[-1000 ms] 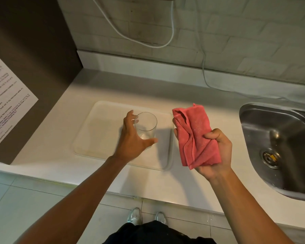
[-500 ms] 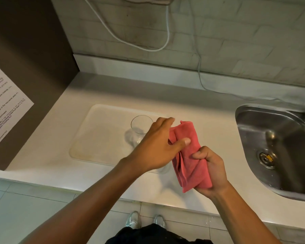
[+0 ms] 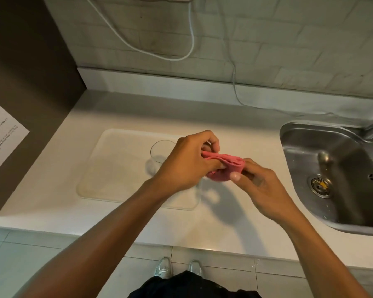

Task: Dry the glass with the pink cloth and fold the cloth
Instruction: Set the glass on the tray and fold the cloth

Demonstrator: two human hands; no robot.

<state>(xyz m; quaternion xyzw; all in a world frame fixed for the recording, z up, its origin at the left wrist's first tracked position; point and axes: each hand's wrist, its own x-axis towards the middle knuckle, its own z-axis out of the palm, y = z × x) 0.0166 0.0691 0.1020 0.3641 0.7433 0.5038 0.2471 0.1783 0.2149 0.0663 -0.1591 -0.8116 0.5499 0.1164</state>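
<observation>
While the glass stands upright on the tray on the worktop, the left hand and right hand each close their grip on the bunched pink cloth above the tray's right edge.

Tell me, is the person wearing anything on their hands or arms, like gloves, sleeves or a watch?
No. The left hand and right hand are bare, with no gloves, rings or watch showing. Both forearms are uncovered; no sleeve reaches into view.
</observation>
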